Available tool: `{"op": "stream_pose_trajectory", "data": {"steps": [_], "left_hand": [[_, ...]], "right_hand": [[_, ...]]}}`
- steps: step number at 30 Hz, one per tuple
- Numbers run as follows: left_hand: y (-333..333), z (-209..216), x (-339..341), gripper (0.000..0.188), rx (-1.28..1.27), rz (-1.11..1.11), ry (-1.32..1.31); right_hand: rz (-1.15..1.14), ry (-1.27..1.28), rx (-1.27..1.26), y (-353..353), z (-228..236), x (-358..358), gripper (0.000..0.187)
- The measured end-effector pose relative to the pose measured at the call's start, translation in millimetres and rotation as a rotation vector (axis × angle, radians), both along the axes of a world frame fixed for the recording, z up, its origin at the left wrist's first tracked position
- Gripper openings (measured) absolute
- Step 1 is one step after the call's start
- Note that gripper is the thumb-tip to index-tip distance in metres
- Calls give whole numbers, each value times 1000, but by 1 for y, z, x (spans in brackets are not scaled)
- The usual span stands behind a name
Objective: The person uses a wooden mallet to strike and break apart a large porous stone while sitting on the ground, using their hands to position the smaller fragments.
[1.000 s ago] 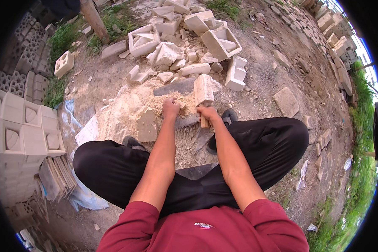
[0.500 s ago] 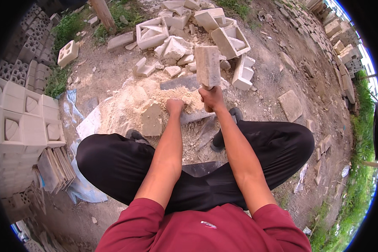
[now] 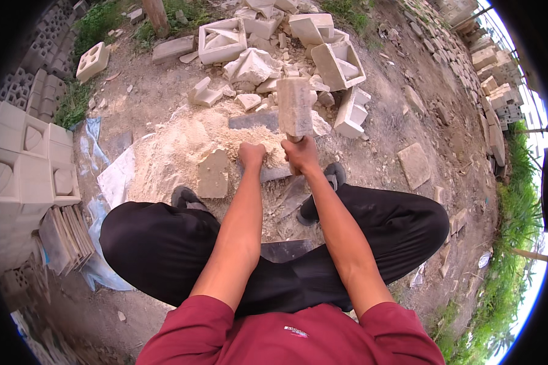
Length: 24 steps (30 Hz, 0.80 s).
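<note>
My right hand [image 3: 301, 156] is wrapped round the short handle of a mallet [image 3: 295, 108], whose thick block-shaped head points away from me. Beside it on the left, my left hand [image 3: 252, 154] is closed in a fist over the edge of a heap of pale crumbled material [image 3: 173, 145]. Whatever that fist may hold is hidden. Just beyond both hands lies a dark flat slab [image 3: 249, 121], partly covered by crumbs. A grey rectangular slab [image 3: 213, 174] rests against the near side of the heap, between my left forearm and my left shoe.
Broken pale blocks [image 3: 252, 67] are piled beyond the heap. Stacked pale blocks [image 3: 36, 158] and leaning thin boards [image 3: 67, 237] stand at the left, near blue plastic sheeting [image 3: 97, 213]. A flat stone slab [image 3: 414, 165] lies on the ground at the right.
The mallet head has come down and slightly left, nearer my left fist. My left hand stays closed in about the same place. The whole view has shifted a little.
</note>
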<state>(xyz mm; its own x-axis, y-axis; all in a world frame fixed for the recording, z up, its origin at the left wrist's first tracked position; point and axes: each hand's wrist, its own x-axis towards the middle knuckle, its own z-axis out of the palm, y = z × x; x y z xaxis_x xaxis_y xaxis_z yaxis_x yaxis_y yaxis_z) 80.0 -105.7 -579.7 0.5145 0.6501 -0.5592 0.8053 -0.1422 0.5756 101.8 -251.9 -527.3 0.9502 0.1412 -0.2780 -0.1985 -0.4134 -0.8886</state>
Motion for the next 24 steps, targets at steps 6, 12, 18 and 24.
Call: {"op": "stream_pose_trajectory", "data": {"steps": [6,12,18,24], "left_hand": [[-11,9,1,40,-28,42,-17],[-6,9,4,40,-7,0,-8],[4,-4,-4,41,-5,37,-24],[6,-15,1,42,-36,6,-41]], "right_hand": [[78,-113,-288,-31,-61,-34,32],[29,115,-44,-14,-17,-5,27],[166,-250,-398,3,-27,-32,38],[-74,212,-42,-8,-28,-20,27]]}}
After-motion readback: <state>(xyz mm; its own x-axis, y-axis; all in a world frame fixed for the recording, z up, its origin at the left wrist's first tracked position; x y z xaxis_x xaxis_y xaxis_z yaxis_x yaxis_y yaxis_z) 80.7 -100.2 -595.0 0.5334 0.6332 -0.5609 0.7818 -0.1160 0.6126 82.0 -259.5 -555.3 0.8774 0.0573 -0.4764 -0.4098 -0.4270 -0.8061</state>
